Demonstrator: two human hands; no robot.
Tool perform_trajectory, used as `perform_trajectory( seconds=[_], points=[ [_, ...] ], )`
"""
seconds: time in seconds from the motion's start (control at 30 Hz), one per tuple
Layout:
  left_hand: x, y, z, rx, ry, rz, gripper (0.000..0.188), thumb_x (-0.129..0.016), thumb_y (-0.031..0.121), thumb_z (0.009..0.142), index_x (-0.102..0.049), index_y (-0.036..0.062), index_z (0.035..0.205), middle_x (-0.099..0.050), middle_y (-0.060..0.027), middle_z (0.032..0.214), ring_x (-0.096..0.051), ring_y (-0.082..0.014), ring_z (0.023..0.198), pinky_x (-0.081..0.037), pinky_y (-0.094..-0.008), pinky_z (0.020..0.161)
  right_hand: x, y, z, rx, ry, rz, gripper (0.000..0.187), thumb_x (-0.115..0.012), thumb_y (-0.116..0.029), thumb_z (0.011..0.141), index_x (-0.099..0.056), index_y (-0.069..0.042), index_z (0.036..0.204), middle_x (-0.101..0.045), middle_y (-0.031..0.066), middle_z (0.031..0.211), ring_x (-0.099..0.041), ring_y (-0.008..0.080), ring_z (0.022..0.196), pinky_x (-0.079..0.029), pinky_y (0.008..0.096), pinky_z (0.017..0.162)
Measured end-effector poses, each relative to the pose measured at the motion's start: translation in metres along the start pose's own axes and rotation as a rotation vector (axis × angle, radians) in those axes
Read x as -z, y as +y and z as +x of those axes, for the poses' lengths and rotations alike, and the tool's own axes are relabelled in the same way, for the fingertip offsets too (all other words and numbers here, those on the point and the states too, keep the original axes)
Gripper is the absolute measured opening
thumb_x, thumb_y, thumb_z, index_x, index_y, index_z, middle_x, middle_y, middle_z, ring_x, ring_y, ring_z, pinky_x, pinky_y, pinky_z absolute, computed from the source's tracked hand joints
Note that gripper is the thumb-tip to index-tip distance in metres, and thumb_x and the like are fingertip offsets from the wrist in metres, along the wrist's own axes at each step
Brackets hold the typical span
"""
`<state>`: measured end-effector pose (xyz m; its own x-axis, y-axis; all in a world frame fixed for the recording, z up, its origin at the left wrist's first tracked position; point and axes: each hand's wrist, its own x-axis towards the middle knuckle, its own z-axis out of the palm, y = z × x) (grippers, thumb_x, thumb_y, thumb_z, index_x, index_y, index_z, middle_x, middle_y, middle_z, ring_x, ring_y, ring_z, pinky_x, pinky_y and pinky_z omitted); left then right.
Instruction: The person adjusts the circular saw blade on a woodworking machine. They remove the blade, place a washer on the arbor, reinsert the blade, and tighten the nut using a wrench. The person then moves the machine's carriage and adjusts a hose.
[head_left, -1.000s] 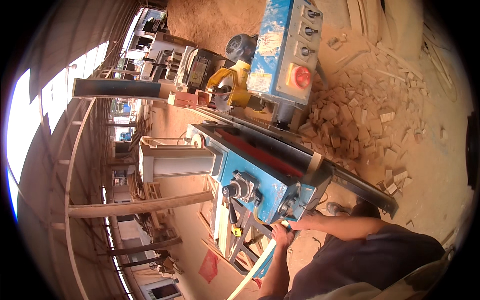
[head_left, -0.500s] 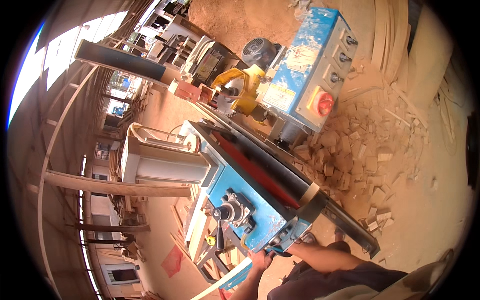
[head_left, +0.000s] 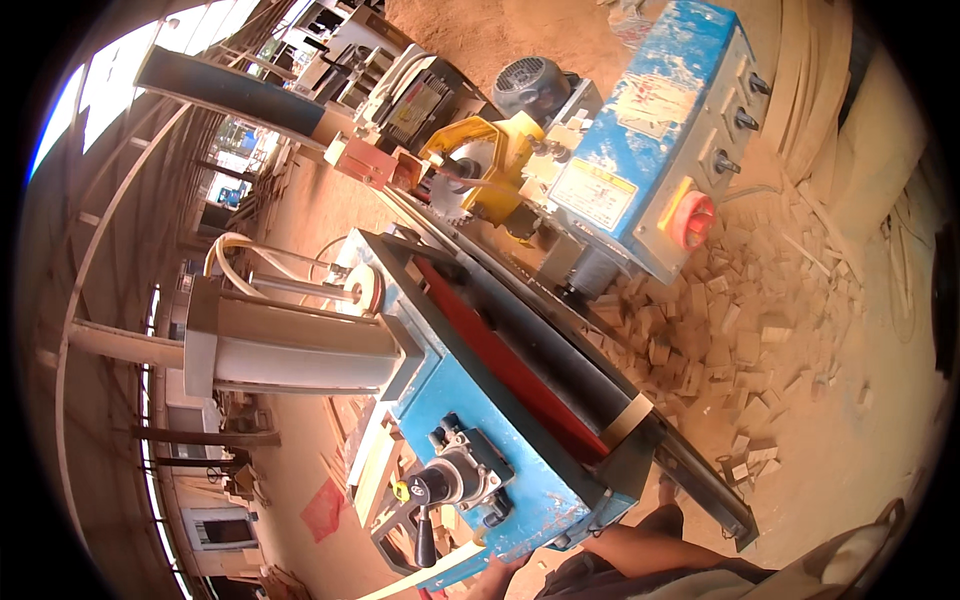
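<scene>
A blue woodworking machine [head_left: 540, 500] fills the middle, with a black-handled lever [head_left: 425, 540] on its near panel. My left hand [head_left: 497, 574] is at the lower edge of the view, against the machine's near corner, close to the end of a pale wooden strip [head_left: 430, 577]. Its fingers are mostly hidden. My right forearm [head_left: 640, 550] reaches behind the same corner, which hides the hand. Farther off, a toothed circular saw blade [head_left: 447, 200] sits inside a yellow guard [head_left: 508, 200]. Along the machine's top runs a black rail [head_left: 540, 345] beside a red strip.
A blue control box [head_left: 640, 130] with several black switches and a red knob [head_left: 690, 220] stands at the far right. Wood offcuts [head_left: 720, 350] cover the dusty floor to the right. Curved boards [head_left: 805, 90] lean behind them. A red sheet [head_left: 323, 510] lies at left.
The view has shifted, so the machine appears larger and my hands sit lower. Less of my left hand shows now. The lever handle still points down.
</scene>
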<state>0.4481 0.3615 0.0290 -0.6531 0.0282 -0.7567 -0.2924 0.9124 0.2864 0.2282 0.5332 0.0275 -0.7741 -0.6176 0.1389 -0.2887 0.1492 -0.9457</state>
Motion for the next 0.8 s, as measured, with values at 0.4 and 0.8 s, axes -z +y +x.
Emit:
perform_trajectory(
  seconds=[0.4, 0.8],
  points=[
    [0.004, -0.026, 0.025, -0.039, 0.366, 0.083, 0.065, -0.044, 0.064, 0.092, -0.053, 0.0258, 0.144, -0.048, -0.0049, 0.153, -0.036, -0.0342, 0.144, -0.015, -0.0629, 0.116, -0.006, 0.002, 0.011, 0.001, -0.037, -0.025, 0.023, -0.058, -0.014, 0.090, -0.067, -0.003, 0.109, -0.070, 0.0183, 0.097, -0.068, 0.0373, 0.087, -0.052, 0.0471, 0.078],
    [0.129, 0.050, 0.054, 0.126, 0.458, 0.128, 0.063, -0.072, 0.051, 0.081, -0.061, 0.0141, 0.130, -0.054, -0.0212, 0.130, -0.044, -0.0439, 0.114, -0.032, -0.0574, 0.101, -0.017, 0.020, 0.031, 0.036, -0.067, -0.062, 0.023, -0.060, -0.010, 0.088, -0.067, -0.003, 0.109, -0.070, 0.0173, 0.097, -0.067, 0.0367, 0.087, -0.052, 0.0460, 0.078]
  ],
)
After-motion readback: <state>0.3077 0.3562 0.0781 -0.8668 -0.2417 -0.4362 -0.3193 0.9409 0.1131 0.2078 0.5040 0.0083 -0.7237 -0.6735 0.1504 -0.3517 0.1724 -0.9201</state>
